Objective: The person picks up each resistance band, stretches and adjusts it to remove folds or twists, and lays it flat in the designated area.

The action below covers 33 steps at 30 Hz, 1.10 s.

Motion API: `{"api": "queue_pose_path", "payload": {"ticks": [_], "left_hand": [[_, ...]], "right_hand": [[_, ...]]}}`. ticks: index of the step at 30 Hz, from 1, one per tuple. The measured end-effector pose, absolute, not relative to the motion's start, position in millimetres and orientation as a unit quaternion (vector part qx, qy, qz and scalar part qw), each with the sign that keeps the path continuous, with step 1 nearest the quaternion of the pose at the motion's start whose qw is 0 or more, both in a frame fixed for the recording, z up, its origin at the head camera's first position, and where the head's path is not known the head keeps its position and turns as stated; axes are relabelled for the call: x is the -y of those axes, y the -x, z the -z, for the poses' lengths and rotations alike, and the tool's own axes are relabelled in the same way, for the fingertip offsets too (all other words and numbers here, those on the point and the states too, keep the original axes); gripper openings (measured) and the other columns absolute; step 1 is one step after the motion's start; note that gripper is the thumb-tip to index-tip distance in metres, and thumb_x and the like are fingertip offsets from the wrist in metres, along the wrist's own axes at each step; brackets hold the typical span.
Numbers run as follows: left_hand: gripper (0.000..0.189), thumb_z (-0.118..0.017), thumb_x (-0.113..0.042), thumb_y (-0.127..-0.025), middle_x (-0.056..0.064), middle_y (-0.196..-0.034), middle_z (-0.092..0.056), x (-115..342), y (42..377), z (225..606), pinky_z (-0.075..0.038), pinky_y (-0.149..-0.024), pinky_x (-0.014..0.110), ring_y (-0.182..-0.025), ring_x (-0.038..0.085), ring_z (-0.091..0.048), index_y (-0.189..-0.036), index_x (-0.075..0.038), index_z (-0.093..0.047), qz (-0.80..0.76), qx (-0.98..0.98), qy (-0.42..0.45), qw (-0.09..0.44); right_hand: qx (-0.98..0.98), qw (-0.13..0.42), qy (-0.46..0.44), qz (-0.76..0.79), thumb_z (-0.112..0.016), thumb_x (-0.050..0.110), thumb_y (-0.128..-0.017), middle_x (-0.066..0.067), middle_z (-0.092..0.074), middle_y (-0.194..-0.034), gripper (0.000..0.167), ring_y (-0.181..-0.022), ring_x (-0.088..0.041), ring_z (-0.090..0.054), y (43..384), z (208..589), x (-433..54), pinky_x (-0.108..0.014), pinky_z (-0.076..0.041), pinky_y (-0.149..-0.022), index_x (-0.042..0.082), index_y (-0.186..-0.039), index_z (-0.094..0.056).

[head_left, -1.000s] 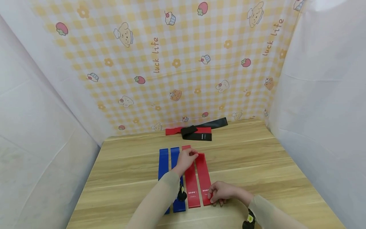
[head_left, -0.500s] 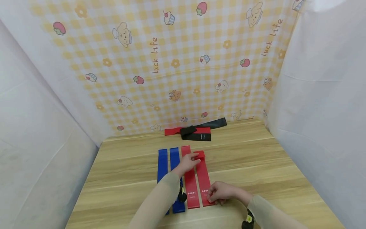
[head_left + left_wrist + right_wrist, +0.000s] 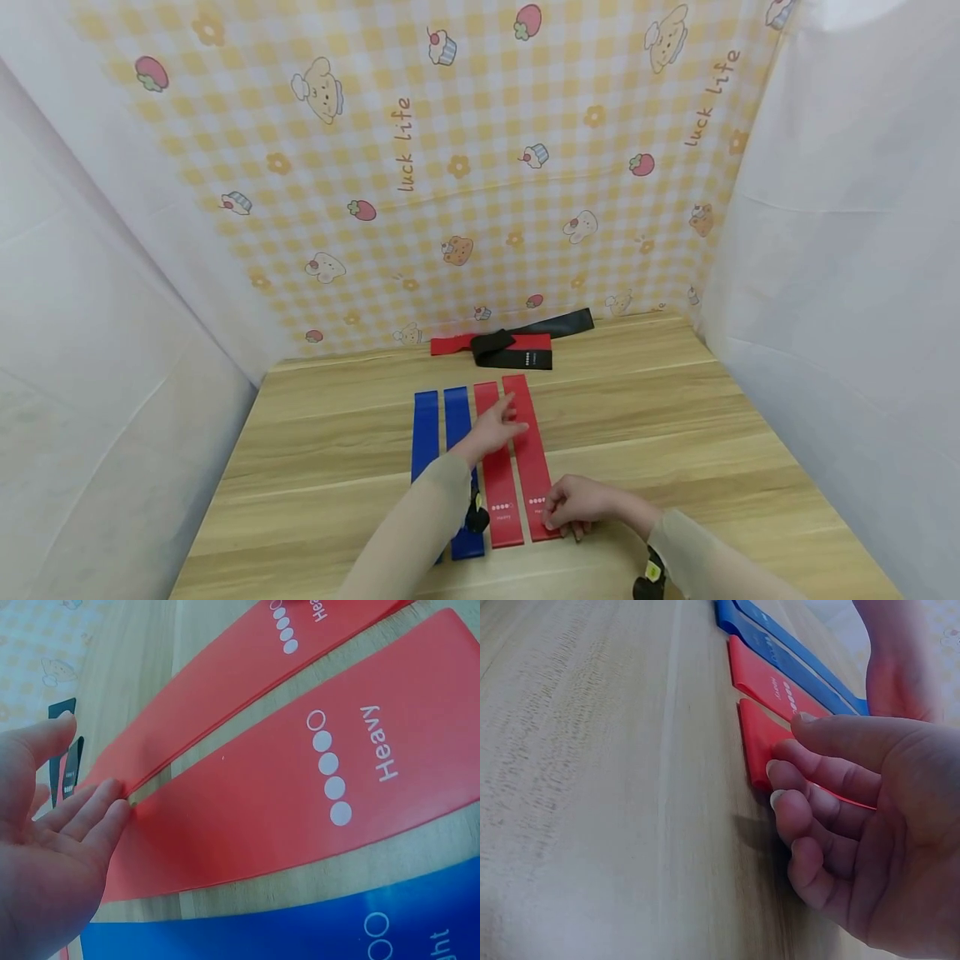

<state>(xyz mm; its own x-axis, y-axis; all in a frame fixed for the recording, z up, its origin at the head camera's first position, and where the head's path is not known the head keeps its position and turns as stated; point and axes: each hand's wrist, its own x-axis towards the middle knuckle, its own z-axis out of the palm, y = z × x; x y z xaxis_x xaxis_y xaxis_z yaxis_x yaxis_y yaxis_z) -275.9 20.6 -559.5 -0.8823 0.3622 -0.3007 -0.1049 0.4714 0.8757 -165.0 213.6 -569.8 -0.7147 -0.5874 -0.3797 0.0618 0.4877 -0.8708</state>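
Two red resistance bands lie flat and lengthwise, side by side: the right red band (image 3: 529, 450) and the left red band (image 3: 247, 802), printed "Heavy". My left hand (image 3: 495, 429) reaches over the far part of the red bands with its fingers extended. In the left wrist view its fingertips (image 3: 112, 799) are at the bands' far part, holding nothing. My right hand (image 3: 581, 502) is at the near right corner of the right red band, its fingers loosely bent and touching that end. In the right wrist view no firm pinch shows.
Two blue bands (image 3: 457, 410) lie left of the red ones, partly under my left forearm. At the table's back, a black band (image 3: 517, 358) lies folded over another red band (image 3: 448, 345). A yellow checked cloth (image 3: 480, 208) hangs behind the wooden table (image 3: 637, 417).
The right red band's far end, folded back and held by my left hand earlier, now lies flat and extended. My left hand has let go and spread its fingers. My right hand stays put.
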Motion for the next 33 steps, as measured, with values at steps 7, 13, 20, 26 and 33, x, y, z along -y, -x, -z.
{"api": "queue_pose_path", "payload": {"ticks": [7, 13, 20, 26, 33], "left_hand": [[0.050, -0.068, -0.025, -0.095, 0.010, -0.138, -0.058, -16, 279, 561, -0.049, -0.099, 0.042, -0.123, 0.028, -0.057, -0.141, -0.009, -0.055, -0.495, -0.833, -0.082, 0.234], [0.043, -0.067, -0.027, -0.096, 0.007, -0.128, -0.063, -12, 283, 557, -0.050, -0.097, 0.044, -0.116, 0.025, -0.059, -0.136, -0.012, -0.060, -0.484, -0.839, -0.085, 0.232], [0.035, -0.062, -0.025, -0.099, 0.004, -0.122, -0.065, -7, 290, 553, -0.052, -0.091, 0.041, -0.108, 0.021, -0.060, -0.132, -0.012, -0.063, -0.498, -0.841, -0.083, 0.196], [0.033, -0.061, -0.024, -0.100, 0.004, -0.120, -0.066, -2, 292, 551, -0.053, -0.088, 0.038, -0.104, 0.019, -0.061, -0.130, -0.011, -0.065, -0.513, -0.838, -0.073, 0.170], [0.030, -0.061, -0.023, -0.100, 0.001, -0.108, -0.067, 1, 291, 558, -0.051, -0.074, 0.032, -0.090, 0.022, -0.060, -0.126, -0.011, -0.067, -0.531, -0.829, -0.050, 0.165]], "right_hand": [[-0.805, 0.338, 0.168, 0.457, -0.066, 0.018, -0.094, -0.001, -0.065, -0.066, 0.013, -0.049, -0.010, -0.054, 184, 560, -214, -0.020, -0.042, -0.044, 0.009, -0.086, -0.072], [-0.823, 0.255, 0.116, 0.494, -0.061, 0.018, -0.097, -0.009, -0.066, -0.077, 0.022, -0.059, -0.014, -0.056, 229, 557, -225, -0.026, -0.047, -0.053, -0.002, -0.098, -0.070], [-0.855, 0.134, 0.005, 0.501, -0.054, 0.018, -0.101, -0.022, -0.065, -0.115, 0.039, -0.097, -0.029, -0.062, 292, 564, -231, -0.039, -0.053, -0.079, -0.008, -0.129, -0.057], [-0.886, 0.078, 0.026, 0.456, -0.056, 0.013, -0.097, -0.033, -0.045, -0.143, 0.052, -0.135, -0.047, -0.038, 319, 566, -232, -0.054, -0.034, -0.111, -0.016, -0.139, -0.044], [-0.913, 0.087, 0.036, 0.397, -0.056, 0.018, -0.098, -0.032, -0.035, -0.150, 0.055, -0.143, -0.050, -0.022, 330, 567, -231, -0.058, -0.022, -0.115, -0.010, -0.144, -0.042]]}}
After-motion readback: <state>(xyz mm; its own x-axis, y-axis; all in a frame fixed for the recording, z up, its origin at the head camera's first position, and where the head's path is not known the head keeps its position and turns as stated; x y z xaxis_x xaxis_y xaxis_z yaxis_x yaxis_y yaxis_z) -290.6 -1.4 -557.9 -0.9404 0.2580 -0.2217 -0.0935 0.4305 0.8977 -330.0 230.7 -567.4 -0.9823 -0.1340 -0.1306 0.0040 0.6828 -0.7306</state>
